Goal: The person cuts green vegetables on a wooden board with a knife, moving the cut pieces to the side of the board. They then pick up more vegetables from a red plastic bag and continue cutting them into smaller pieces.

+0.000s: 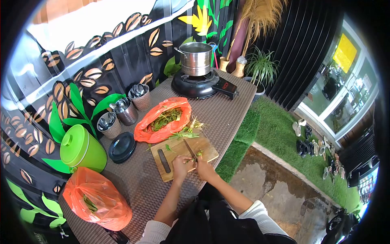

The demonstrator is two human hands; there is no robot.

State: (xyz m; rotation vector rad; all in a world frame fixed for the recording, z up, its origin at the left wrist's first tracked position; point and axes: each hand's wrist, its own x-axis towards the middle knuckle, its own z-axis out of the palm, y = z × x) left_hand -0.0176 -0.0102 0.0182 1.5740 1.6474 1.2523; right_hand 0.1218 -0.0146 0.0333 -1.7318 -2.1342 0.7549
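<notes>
My right hand (205,169) is closed around the handle of a knife (189,148), its blade pointing away from me over a wooden cutting board (165,175). Close beside it, my left hand (181,166) has its fingers curled in a pinch above the board; what they hold is too small to make out. Bits of green leaf lie on the board and by the knife. Just beyond the board, an orange plastic bag (143,131) gapes with leafy greens (167,118) inside. Some stems with pale roots (196,124) rest beside that bag.
A steel pot (196,64) stands on a black portable stove (194,86) at the table's far end. Along the wall are cups of cutlery (124,111), dark plates (122,148) and a green lidded bucket (77,146). Another orange bag (99,199) sits at left.
</notes>
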